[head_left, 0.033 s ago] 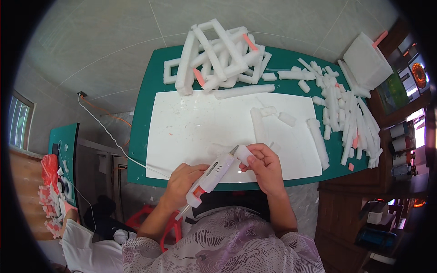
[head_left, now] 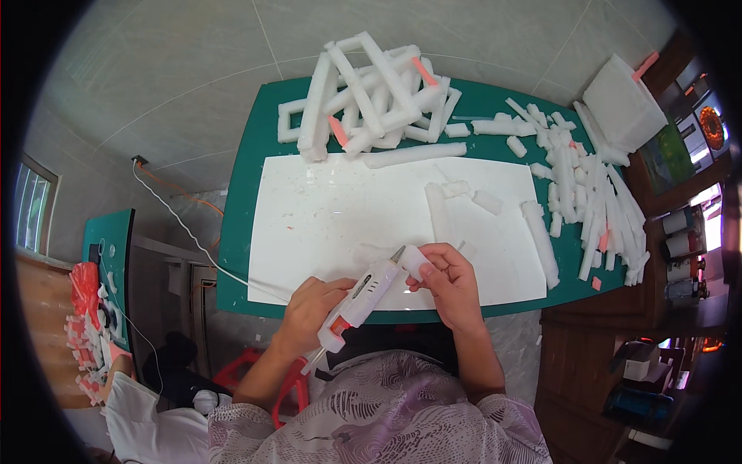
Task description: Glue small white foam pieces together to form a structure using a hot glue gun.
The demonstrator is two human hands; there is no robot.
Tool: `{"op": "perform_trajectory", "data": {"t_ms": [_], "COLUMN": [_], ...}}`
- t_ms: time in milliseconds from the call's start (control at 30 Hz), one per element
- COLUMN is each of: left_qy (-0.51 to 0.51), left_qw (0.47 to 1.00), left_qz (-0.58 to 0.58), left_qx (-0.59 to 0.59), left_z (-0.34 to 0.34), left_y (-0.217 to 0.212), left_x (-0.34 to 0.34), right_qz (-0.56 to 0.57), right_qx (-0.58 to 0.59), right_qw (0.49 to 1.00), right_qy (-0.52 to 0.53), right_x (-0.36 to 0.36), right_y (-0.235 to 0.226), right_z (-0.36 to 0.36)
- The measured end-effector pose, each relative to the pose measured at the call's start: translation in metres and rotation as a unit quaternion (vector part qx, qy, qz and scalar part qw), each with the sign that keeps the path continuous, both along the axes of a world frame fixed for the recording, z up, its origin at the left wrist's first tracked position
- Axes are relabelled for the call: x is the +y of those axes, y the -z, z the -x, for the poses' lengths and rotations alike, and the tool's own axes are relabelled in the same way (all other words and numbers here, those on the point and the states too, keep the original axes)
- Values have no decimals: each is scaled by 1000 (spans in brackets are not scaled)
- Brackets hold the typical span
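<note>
My left hand (head_left: 309,309) is closed around a white hot glue gun (head_left: 369,292), its metal nozzle pointing up and to the right. A glue stick sticks out of its rear end. The nozzle tip is at the left edge of a short white foam block (head_left: 416,261), seemingly touching it. That block is pinched between the thumb and fingers of my right hand (head_left: 454,284). Beneath, on a white sheet (head_left: 325,232), lie a foam strip (head_left: 437,213) and a small foam piece (head_left: 487,203).
Foam frames (head_left: 371,100) are stacked at the back of the green table (head_left: 239,255). Loose foam strips (head_left: 603,209) crowd its right side. A white cord (head_left: 182,226) runs from the wall socket to the table. At lower left, another person (head_left: 147,410) sits by a second table (head_left: 108,232).
The rear end of the glue gun has shifted slightly to the right. Both hands and the foam block look otherwise unchanged.
</note>
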State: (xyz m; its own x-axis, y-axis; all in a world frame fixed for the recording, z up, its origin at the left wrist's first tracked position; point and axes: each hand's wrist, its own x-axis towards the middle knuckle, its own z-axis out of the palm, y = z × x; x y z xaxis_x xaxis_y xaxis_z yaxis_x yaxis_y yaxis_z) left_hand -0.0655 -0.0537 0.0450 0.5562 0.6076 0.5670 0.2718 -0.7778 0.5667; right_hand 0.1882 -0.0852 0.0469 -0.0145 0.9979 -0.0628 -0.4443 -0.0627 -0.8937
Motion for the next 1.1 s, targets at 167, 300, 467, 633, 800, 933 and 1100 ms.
{"op": "perform_trajectory", "data": {"t_ms": [167, 300, 467, 633, 800, 933, 1100], "left_qy": [-4, 4, 16, 21, 16, 9, 16], "left_qw": [996, 992, 995, 998, 999, 998, 997], "left_qz": [-80, -111, -81, -26, -23, -39, -56], "left_qx": [41, 55, 55, 54, 39, 38, 50], "left_z": [-4, -6, -4, -4, -6, -7, -7], "left_y": [-2, -1, -1, -3, -1, -4, 1], "left_x": [0, 2, 3, -1, -3, 0, 0], "right_qz": [-6, -7, -23, -12, -12, -4, -4], "right_qx": [-19, -11, -20, 16, 55, 23, 26], "right_qw": [1000, 1000, 1000, 1000, 998, 1000, 999], "right_qy": [10, 1, 1, -19, -31, -21, -22], "right_x": [-1, -2, -2, -2, -2, -2, -2], "right_y": [-1, 1, 1, 4, 5, 3, 5], "right_z": [4, -1, -4, -6, -7, -10, -10]}}
